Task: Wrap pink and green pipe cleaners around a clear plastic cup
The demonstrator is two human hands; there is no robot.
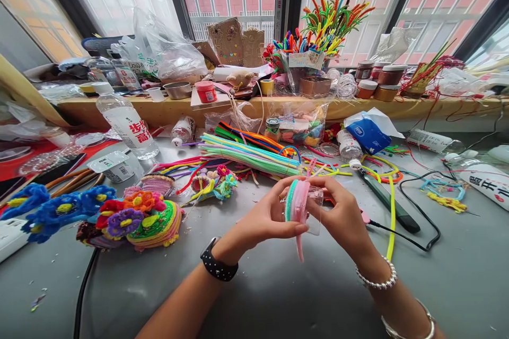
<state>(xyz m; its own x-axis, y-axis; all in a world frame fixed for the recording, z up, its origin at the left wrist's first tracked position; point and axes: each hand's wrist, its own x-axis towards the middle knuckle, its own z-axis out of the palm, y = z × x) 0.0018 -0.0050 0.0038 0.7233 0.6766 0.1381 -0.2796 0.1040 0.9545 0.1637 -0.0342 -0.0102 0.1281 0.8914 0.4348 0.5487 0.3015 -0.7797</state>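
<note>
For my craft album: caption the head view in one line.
Left hand and right hand hold a pink-and-green pipe-cleaner coil over a grey table strewn with colourful pipe cleaners.

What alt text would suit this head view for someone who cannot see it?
The left hand and right hand hold a pink-and-green coil above a grey table. Fuzzy flowers lie to the left; a pipe-cleaner bundle and a bottle sit behind.

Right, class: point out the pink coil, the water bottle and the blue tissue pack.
pink coil (299,202), head view: pink edge.
water bottle (129,126), head view: white label.
blue tissue pack (368,136), head view: blue front.
</note>
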